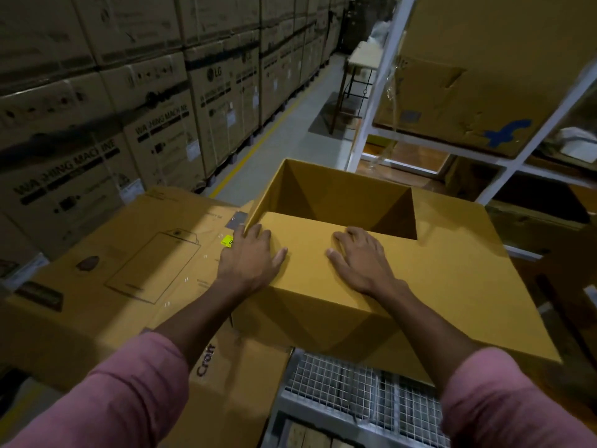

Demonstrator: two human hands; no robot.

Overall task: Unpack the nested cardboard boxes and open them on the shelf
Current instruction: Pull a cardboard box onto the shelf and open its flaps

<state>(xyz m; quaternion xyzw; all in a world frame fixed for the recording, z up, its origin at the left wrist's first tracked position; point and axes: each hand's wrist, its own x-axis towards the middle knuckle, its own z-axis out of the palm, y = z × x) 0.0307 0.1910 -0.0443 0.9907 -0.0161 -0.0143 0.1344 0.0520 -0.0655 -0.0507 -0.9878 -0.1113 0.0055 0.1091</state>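
While both hands are pressing down on a cardboard flap in a dim warehouse aisle, the scene is reading as follows.

Box: a plain tan cardboard box [452,270], open at the top, is sitting on a wire-mesh metal shelf [339,376]; its near flap is folded flat and its dark hollow interior is showing beyond the flap's far edge.

Left hand: the left hand [248,257] is lying palm-down at the flap's left corner, fingers spread and nearly straight, the fingertips reaching over the box's left edge; it is gripping nothing.

Right hand: the right hand [358,257] is resting flat on the middle of the same flap, fingers splayed and only slightly bent, pressing rather than grasping.

Sleeves: pink sleeves [129,392] are covering both upper forearms.

Neighbouring carton: a larger flat tan printed carton [113,270], bearing a line drawing and a small yellow-green sticker [226,240], is lying just beside the box on the left, touching it.

Background left: stacked brown washing-machine cartons [97,108] are lining the aisle behind a yellow floor line [255,147].

Background right: a white metal rack [381,76] is holding a worn brown carton with a blue mark [468,92].
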